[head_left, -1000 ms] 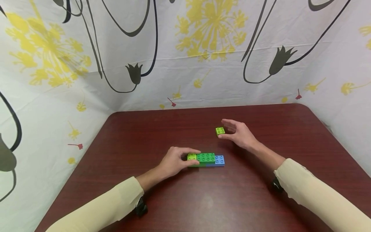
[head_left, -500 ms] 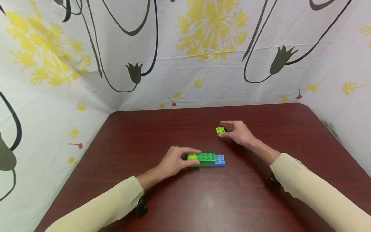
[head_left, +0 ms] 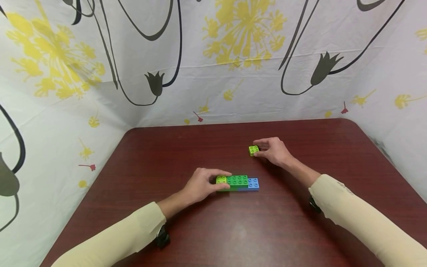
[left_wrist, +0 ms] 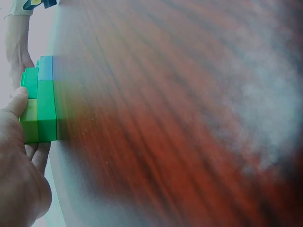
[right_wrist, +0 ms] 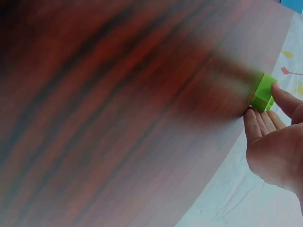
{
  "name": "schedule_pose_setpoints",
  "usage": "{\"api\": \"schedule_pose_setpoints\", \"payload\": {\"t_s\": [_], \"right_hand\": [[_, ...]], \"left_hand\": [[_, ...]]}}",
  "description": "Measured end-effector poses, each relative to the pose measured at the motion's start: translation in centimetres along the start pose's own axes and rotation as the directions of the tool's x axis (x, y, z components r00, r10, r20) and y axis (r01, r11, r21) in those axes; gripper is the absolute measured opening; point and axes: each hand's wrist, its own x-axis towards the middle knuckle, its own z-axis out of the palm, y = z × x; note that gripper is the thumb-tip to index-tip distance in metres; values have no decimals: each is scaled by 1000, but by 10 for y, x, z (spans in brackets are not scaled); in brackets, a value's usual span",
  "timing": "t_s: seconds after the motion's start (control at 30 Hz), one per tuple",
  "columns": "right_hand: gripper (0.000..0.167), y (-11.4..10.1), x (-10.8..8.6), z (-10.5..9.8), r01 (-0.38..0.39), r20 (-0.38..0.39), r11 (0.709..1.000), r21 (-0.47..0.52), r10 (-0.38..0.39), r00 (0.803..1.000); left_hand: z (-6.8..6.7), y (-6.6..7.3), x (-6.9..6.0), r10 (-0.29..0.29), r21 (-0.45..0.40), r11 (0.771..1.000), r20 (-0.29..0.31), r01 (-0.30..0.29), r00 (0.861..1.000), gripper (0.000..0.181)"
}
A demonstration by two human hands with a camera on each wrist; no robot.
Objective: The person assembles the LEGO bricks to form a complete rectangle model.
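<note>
My left hand (head_left: 200,185) grips the left end of a joined row of toy building bricks, thumb in front and fingers behind. On its upper layer are a lime brick (head_left: 221,180) and a green brick (head_left: 237,181); a blue brick (head_left: 253,184) sticks out at the right. In the left wrist view, a green brick (left_wrist: 47,111) lies in the lower layer. Farther back, a separate small lime brick (right_wrist: 263,92) sits between the thumb and fingers of my right hand (head_left: 274,151), which pinches it at its right side. The thumb hides one corner.
The bricks rest on a dark red-brown table (head_left: 186,148) with rounded far corners. A white cloth (head_left: 207,89) with flower prints hangs behind it and along both sides. A blue patch shows at the top corner of the right wrist view.
My right hand has come slightly left and closed in around the small lime brick, its thumb now at the brick's right front corner. The left hand and joined bricks have stayed put.
</note>
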Motion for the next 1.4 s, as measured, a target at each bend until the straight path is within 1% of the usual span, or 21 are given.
{"api": "schedule_pose_setpoints", "payload": {"t_s": [0.37, 0.57, 0.77, 0.93, 1.2, 1.4], "right_hand": [[41, 6, 3, -1, -13, -30, 999, -31, 12, 999], [39, 6, 2, -1, 1, -46, 998, -58, -4, 999], [38, 4, -4, -2, 6, -46, 997, -75, -10, 999], [36, 3, -8, -1, 30, -44, 995, -94, -35, 998], [36, 2, -16, -2, 77, -49, 993, -95, -82, 995], [35, 0, -24, -3, 82, -41, 993, -89, -86, 995]], "left_hand": [[1, 1, 1, -20, 4, 1000, 8, 20, 1000, 45], [2, 2, 0, -19, -4, 1000, 7, 19, 1000, 44], [1, 1, 0, -11, -11, 1000, 3, 11, 1000, 44], [2, 0, 0, -12, -16, 1000, 0, 12, 1000, 44], [2, 0, -1, 8, -9, 1000, -12, -8, 1000, 42], [1, 1, -1, 11, -14, 1000, -14, -11, 1000, 42]]}}
